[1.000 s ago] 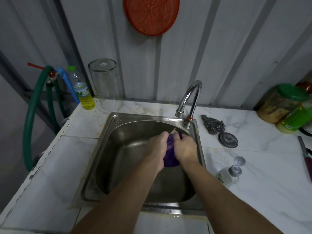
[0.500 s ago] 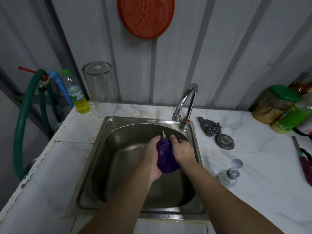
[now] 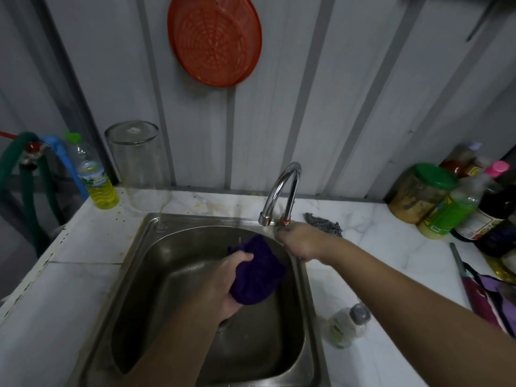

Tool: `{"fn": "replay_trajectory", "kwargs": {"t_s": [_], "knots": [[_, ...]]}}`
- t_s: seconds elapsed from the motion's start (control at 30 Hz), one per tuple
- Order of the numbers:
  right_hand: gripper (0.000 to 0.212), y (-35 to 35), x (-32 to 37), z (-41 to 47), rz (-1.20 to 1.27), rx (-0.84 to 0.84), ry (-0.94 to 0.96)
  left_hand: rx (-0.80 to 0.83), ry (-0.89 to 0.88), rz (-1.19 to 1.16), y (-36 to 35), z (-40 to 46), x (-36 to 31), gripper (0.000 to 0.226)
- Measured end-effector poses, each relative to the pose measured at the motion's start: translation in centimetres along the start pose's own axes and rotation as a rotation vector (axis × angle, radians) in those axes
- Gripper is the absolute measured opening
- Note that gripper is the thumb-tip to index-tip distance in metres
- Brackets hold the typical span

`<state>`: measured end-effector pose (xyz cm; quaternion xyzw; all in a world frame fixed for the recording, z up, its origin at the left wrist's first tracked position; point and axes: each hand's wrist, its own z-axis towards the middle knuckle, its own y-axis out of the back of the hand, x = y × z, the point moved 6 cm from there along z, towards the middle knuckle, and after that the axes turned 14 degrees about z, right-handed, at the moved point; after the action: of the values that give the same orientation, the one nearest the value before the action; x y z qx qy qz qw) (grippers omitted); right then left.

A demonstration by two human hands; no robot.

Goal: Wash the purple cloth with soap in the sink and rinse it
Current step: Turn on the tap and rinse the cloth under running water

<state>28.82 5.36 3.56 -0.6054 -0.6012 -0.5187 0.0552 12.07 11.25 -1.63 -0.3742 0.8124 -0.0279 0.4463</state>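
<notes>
The purple cloth (image 3: 255, 270) is bunched into a wad and held over the steel sink (image 3: 134, 275), just below and left of the spout. My left hand (image 3: 229, 283) grips it from the left side. My right hand (image 3: 300, 241) is off the cloth and rests at the base of the curved chrome tap (image 3: 282, 188), fingers around the handle by the orange ring. I cannot tell whether water runs from the spout. A small clear soap bottle (image 3: 347, 324) with a grey cap lies on the counter right of the sink.
A steel scourer (image 3: 325, 223) lies behind my right hand. Jars and bottles (image 3: 446, 199) crowd the back right corner. A tall clear container (image 3: 136, 166) and a bottle of yellow liquid (image 3: 96, 182) stand at the back left, beside green hoses (image 3: 25, 188). A red strainer (image 3: 215, 37) hangs on the wall.
My right hand has let go of the cloth and moved right and back to the tap's base. The left hand now holds the cloth alone. The camera has tilted up.
</notes>
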Motion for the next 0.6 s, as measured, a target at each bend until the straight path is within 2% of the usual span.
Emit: {"fn": "replay_trajectory", "kwargs": {"t_s": [0.1,0.17,0.23,0.37,0.47,0.6], "knots": [[0.029,4.7,-1.3,2.4,-0.42,-0.06,0.024,-0.046,-0.018,-0.107,0.4,1.0,0.2,0.022],[0.029,6.9,-2.1,4.4,-0.559,-0.121,0.041,-0.057,-0.03,-0.143,0.3,1.7,0.3,0.024],[0.045,8.1,-2.7,6.5,-0.64,-0.147,0.121,-0.063,-0.04,-0.174,0.3,2.5,0.4,0.034],[0.09,7.7,-3.4,9.0,-0.775,-0.042,0.286,-0.114,-0.037,-0.211,0.7,3.9,0.7,0.059],[0.096,7.2,-3.8,10.2,-0.847,-0.021,0.354,-0.111,-0.058,-0.218,0.8,4.8,0.8,0.064],[0.088,6.8,-4.3,11.4,-0.953,0.026,0.399,-0.16,-0.079,-0.227,1.5,5.4,0.9,0.066]]}}
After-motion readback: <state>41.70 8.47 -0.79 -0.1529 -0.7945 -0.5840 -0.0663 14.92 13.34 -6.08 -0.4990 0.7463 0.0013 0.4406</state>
